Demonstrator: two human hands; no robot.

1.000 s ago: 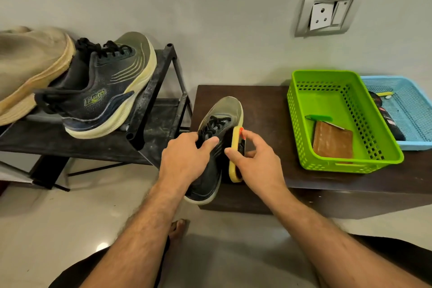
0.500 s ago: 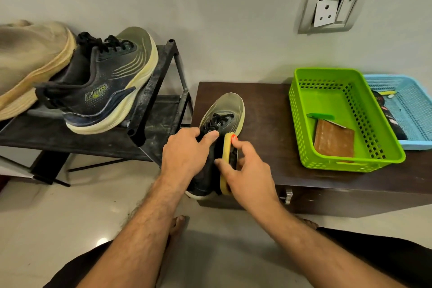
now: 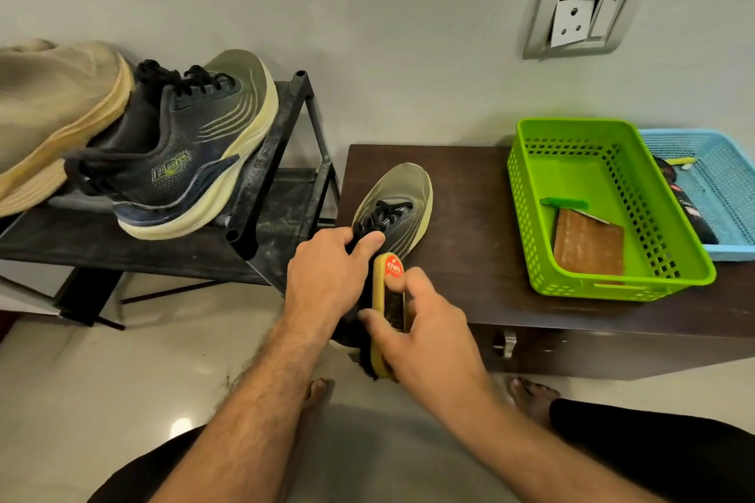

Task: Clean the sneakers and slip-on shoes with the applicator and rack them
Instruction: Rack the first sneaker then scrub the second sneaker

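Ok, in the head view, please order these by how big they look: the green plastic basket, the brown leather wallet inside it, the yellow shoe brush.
1. Green plastic basket, clearly largest.
2. Yellow shoe brush and brown leather wallet look similar; the right hand covers part of the brush, which is nearer the camera, so I cannot rank them.

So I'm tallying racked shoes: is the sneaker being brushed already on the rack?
No, the sneaker lies on the dark cabinet top, beside the rack, not on it.
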